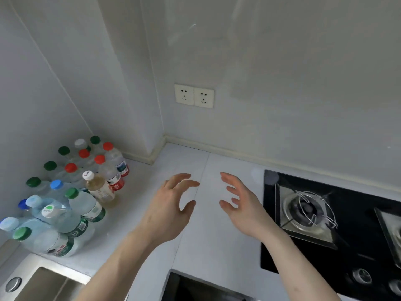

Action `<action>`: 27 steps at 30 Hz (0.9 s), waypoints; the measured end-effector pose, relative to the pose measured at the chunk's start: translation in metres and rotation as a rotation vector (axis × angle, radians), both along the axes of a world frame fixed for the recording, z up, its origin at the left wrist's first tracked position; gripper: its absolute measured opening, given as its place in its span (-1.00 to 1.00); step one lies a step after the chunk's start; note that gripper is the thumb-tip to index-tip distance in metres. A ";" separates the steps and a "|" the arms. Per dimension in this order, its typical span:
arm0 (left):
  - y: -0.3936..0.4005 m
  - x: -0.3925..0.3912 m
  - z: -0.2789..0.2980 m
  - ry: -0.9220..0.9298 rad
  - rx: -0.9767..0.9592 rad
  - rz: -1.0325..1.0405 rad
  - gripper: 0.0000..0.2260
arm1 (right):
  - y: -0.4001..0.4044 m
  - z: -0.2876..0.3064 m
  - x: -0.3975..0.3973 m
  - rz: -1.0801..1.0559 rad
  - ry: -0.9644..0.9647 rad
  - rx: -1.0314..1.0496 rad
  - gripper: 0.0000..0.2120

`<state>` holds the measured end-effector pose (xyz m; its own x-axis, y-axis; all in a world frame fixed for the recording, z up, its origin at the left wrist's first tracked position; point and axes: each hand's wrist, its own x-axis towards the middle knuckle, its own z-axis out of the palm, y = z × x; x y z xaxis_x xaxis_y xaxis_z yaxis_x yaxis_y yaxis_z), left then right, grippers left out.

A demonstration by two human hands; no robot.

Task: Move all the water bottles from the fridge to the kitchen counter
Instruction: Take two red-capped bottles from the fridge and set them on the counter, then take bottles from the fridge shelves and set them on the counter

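Observation:
Several clear water bottles (71,192) with green, red, blue and white caps stand packed together on the white kitchen counter (217,235) at the left, against the wall. One bottle with amber liquid (99,187) stands at the group's right edge. My left hand (171,205) and my right hand (240,200) hover above the bare counter, palms facing each other, fingers spread and loosely bent, holding nothing. Both hands are apart from the bottles. The fridge is out of view.
A black gas hob (338,222) with a wire pan support fills the right side. A steel sink (36,279) sits at the bottom left. Two wall sockets (194,95) are on the wall behind. A dark opening (195,287) lies below the counter's front edge.

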<state>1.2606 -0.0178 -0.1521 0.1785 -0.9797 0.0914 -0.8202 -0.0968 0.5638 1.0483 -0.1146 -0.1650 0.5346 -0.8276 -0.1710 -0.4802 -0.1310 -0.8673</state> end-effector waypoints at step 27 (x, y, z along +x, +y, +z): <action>0.011 -0.503 0.052 0.053 -0.081 -0.839 -0.61 | 0.210 0.043 -0.516 -0.769 0.042 -0.123 -0.36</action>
